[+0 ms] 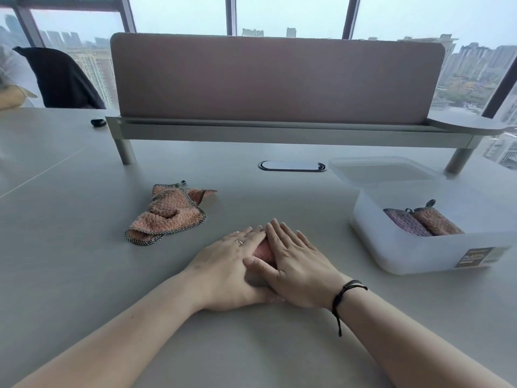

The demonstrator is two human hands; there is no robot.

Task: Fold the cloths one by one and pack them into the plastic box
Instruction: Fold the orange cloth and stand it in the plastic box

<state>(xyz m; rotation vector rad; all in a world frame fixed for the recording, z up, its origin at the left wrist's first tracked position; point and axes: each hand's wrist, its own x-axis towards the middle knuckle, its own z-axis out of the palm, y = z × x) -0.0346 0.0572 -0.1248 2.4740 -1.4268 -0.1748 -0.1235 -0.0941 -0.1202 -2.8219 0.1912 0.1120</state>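
Centrally, on the grey surface [84,275], the left hand [223,270] and right hand [299,270] lay flat with straight fingers, pressing a rolled pink cloth [264,252] between and beneath them. Another pink cloth [170,214] lay crumpled to the left. At right, the open plastic box [419,253] held two rolled cloths [422,222].

High-rise office: desk [84,219] with divider screen [277,79], cable port [291,166], city-view windows [288,12].
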